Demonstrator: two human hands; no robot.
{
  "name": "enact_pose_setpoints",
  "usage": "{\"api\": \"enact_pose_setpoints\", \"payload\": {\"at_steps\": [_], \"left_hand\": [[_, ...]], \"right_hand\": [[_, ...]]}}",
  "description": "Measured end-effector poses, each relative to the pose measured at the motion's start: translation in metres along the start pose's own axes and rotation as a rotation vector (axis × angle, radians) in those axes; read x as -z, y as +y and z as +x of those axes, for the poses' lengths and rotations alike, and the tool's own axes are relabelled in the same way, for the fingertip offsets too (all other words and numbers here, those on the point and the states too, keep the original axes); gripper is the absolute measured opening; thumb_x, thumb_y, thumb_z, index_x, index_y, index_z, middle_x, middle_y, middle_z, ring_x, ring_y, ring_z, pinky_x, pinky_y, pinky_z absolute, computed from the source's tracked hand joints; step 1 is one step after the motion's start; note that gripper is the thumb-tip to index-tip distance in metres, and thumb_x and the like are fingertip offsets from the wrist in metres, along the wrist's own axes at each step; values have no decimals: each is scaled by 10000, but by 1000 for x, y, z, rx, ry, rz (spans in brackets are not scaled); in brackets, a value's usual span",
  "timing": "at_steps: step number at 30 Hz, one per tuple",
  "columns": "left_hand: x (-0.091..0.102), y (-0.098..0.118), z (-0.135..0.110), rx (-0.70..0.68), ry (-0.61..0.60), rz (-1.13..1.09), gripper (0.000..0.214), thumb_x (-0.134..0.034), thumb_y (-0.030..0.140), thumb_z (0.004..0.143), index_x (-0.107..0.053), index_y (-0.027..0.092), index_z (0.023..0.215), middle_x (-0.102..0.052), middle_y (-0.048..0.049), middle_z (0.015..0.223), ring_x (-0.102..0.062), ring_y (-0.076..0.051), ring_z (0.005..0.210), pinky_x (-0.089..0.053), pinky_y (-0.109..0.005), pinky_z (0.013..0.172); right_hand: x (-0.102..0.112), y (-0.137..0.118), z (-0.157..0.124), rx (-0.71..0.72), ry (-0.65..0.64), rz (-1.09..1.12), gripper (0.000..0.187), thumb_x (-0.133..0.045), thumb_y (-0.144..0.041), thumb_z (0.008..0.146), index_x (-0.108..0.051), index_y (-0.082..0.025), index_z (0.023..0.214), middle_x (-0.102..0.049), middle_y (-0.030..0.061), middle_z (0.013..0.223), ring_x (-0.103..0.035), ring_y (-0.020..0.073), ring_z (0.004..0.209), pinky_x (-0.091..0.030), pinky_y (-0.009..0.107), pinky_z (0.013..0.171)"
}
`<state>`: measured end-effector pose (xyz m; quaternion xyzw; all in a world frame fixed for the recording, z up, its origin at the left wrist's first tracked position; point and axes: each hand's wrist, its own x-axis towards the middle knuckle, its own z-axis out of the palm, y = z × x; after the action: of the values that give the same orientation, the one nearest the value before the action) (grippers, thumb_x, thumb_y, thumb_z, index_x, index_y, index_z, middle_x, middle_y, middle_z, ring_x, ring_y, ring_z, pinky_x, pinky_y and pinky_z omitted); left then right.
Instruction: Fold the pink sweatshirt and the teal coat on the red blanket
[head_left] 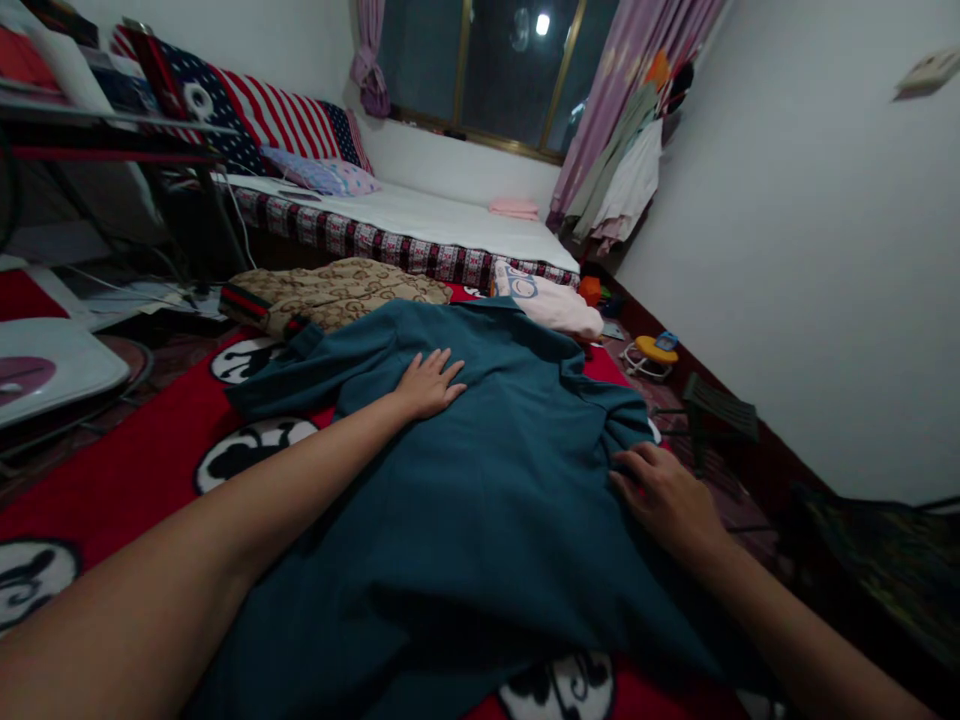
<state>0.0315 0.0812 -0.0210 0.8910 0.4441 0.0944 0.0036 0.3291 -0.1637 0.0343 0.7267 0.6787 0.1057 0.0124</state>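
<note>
A teal long-sleeved shirt (480, 480) lies spread on a red blanket with black-and-white round motifs (127, 470), filling the near middle of the view. Its body looks mostly flat, collar end toward the far side, and one sleeve (300, 365) still stretches out to the left, cuff beside a white motif. The right edge is bunched in small pleats. No fold across the body shows, so the garment appears laid out and smoothed but not yet folded; judging by this, the sleeves and the body are still to be brought in.

The left hand (429, 383) rests palm down on the upper part of the shirt, fingers spread flat, its grip fully open and holding nothing, only pressing the cloth. The right hand (664, 495) sits at the gathered right edge; the fingers curl into the fabric there and seem to pinch a little of it, though how firmly cannot be told.

Just beyond the shirt lie a folded beige patterned cloth (337, 290) to the far left and a pale pink folded piece (551, 300) to the far right. Further off stands a bed with a white sheet (420, 215), a stars-and-stripes pillow (255, 115) at its head, and a window with purple curtains (630, 70). A small dark stool (716, 405) stands at the right wall.
</note>
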Motion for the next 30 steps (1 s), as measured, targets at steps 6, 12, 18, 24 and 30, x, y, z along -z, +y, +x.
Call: {"api": "enact_pose_setpoints", "payload": {"at_steps": [6, 12, 18, 24, 30], "left_hand": [[4, 11, -25, -126, 22, -50, 590, -397, 452, 963, -300, 258, 1511, -74, -93, 1624, -48, -326, 1484, -109, -544, 1168], [32, 41, -97, -536, -163, -284, 578, -399, 521, 961, -317, 324, 1498, -76, -69, 1621, -47, -304, 1486, -87, -543, 1181], [50, 52, -143, -674, -308, -440, 711, -508, 576, 899, -237, 357, 1518, -195, -73, 1593, -172, -345, 1459, -124, -585, 1166], [47, 48, -157, -713, -268, -406, 714, -520, 600, 882, -266, 372, 1508, -201, -52, 1591, -200, -337, 1454, -140, -546, 1178], [53, 55, -156, -668, -307, -379, 702, -506, 609, 884, -299, 349, 1502, -207, -65, 1589, -189, -350, 1455, -136, -575, 1168]], "right_hand": [[2, 6, -62, -68, -145, 63, 617, -464, -636, 857, -557, -235, 1317, -713, 142, 1104, -701, 340, 935, -567, 471, 758], [-9, 8, -81, -5, -97, 211, 807, -624, -603, 743, -396, -324, 1465, -609, 115, 1316, -647, 347, 1090, -587, 461, 818], [-15, 8, -78, 55, -128, 486, 449, -546, -398, 849, -602, -314, 1286, -655, 68, 1259, -657, 269, 1095, -557, 399, 917], [16, 31, -64, 137, -224, 430, 285, -623, -422, 789, -721, -393, 1055, -739, 52, 1048, -706, 293, 929, -587, 418, 801], [53, -15, 4, 207, -109, 123, 287, -630, -409, 791, -732, -278, 1025, -706, 87, 1046, -694, 269, 877, -563, 381, 758]]}}
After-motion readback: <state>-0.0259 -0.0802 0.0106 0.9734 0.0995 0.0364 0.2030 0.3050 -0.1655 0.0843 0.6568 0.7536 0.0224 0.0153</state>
